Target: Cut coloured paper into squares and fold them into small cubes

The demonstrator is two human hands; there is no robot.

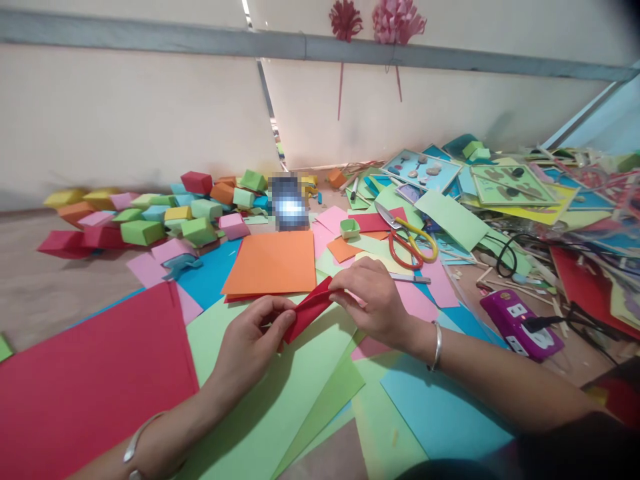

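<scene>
A folded strip of red paper (310, 313) is stretched between my two hands, slanting up to the right. My left hand (255, 333) pinches its lower left end between thumb and fingers. At the upper right end, my right hand (367, 297) pinches it with the fingertips. Beneath lie light green sheets (225, 353). Just behind the hands rests a stack of orange paper (275, 263) with red edges showing below. Scissors (410, 233) with red and yellow handles lie beyond my right hand, near a small green paper box (350, 228).
Many folded paper boxes (143, 232) are heaped at the back left. A large red sheet (95, 380) covers the left front. On the right are a purple power strip (523, 325) with a black cable, framed pebble pictures (423, 170) and scattered sticks. A white wall (150, 113) stands behind.
</scene>
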